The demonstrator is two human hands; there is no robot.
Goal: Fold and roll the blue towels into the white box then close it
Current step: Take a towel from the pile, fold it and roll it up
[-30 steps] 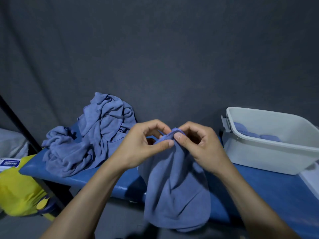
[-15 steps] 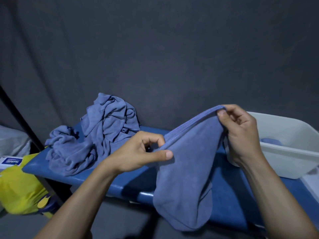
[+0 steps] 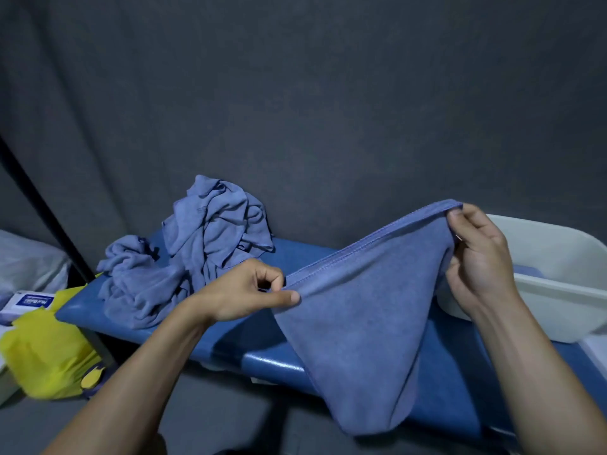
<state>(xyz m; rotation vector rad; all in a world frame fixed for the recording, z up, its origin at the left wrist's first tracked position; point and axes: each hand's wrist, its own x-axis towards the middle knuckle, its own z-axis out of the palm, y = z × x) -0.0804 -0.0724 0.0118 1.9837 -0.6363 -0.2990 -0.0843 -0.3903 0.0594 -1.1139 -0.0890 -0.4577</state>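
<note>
Forearms reach in from the bottom edge, bare, and between them hangs a blue towel (image 3: 358,330) — a matte, soft-napped cloth of dusty periwinkle, its stitched hem running as a taut line from one hand up to the other while the rest sags in a rounded pouch over the front edge of the padded blue bench (image 3: 276,364). The left hand (image 3: 244,295) is closed on the lower end of that hem, thumb pressed flat against the curled forefinger with the cloth pinched between them. The right hand (image 3: 476,257) is higher and further out, fingers bunched around the opposite corner, gripping it at the topmost point of the hem. Behind the right hand, on the bench's right end, sits the white box (image 3: 555,290), a plastic tub with a thick rolled rim, open on top; a sliver of blue shows inside it, too little to tell its shape. Further back on the left half of the bench lies a pile of blue towels (image 3: 193,257), crumpled and heaped against the dark grey curtain (image 3: 328,110). Off the bench to the left are a yellow bag (image 3: 46,356) and a small white carton (image 3: 28,305) with a blue label — its lettering is too blurred to read.
</note>
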